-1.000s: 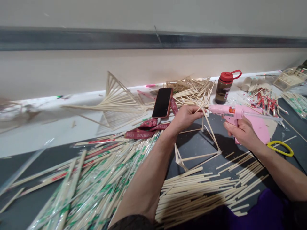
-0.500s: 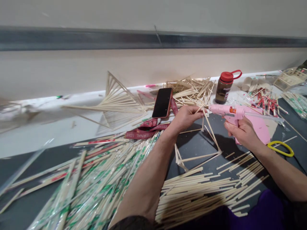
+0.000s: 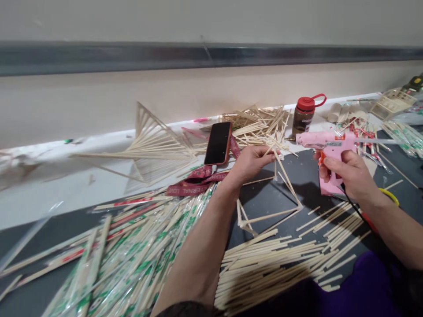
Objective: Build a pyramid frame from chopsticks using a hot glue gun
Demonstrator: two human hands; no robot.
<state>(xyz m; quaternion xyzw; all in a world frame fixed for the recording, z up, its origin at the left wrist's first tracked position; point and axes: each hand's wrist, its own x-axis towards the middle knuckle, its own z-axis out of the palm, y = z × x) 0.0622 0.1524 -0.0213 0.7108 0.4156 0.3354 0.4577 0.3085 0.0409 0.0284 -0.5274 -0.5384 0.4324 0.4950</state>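
Fingers of my left hand (image 3: 249, 164) pinch the top corner of a frame of thin wooden sticks (image 3: 269, 216), where several sticks meet. The frame's lower corners rest on the dark work surface. My right hand (image 3: 355, 174) is wrapped round the handle of a pink hot glue gun (image 3: 325, 140), its fingers near the orange trigger. The gun's nozzle points left, a little to the right of the pinched corner and apart from it. A clear glue stick (image 3: 380, 141) juts from the gun's back.
Loose sticks (image 3: 271, 264) lie in front of the frame. Wrapped chopsticks (image 3: 139, 251) cover the left. Behind are a phone (image 3: 218, 143), a red lanyard (image 3: 190, 186), a stick pile (image 3: 257, 122), a red-capped bottle (image 3: 303, 116) and a fan-shaped stick model (image 3: 155, 141).
My right hand has drawn the glue gun back to the right, so its nozzle has left the frame's corner. My left hand keeps its pinch there. The view has shifted slightly.
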